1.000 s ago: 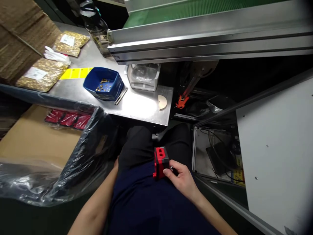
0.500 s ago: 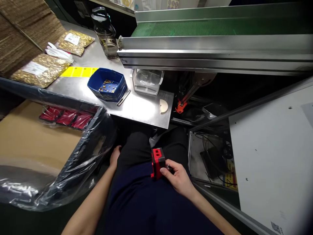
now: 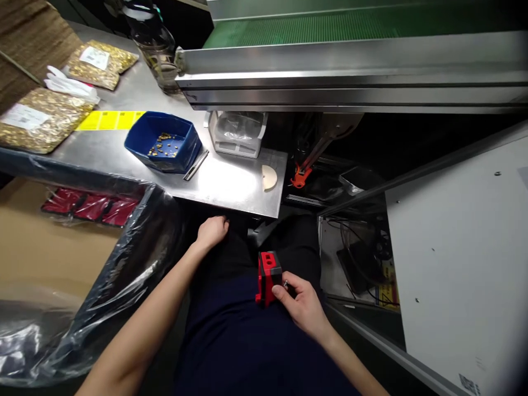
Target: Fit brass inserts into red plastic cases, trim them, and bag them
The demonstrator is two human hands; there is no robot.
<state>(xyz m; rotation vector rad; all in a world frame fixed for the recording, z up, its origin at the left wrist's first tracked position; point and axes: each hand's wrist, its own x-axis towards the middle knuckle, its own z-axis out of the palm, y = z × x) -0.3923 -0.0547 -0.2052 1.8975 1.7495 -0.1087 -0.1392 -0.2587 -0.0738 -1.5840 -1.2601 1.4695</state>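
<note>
My right hand (image 3: 303, 305) holds a small red-and-black box-shaped device (image 3: 268, 278) upright over my lap, its thumb on the near side. A small shiny metal part (image 3: 285, 285) shows between thumb and fingers. Two dark holes mark the device's red top; its exact kind is unclear. My left hand (image 3: 213, 231) is over my left thigh, just below the table edge, back of the hand up and fingers curled under. Whatever those fingers may hold is hidden.
On the metal table (image 3: 223, 190) are a blue bin (image 3: 185, 146) with small brass-coloured pieces, a cutter knife (image 3: 196, 165), a white tray (image 3: 235, 148) and a cream disc (image 3: 269, 177). A plastic-lined crate (image 3: 140, 206) stands left. A green conveyor (image 3: 309, 27) crosses above.
My left hand has risen from beside my thigh, forward and right towards the table edge. My right hand keeps the device almost in place. The view has shifted slightly.
</note>
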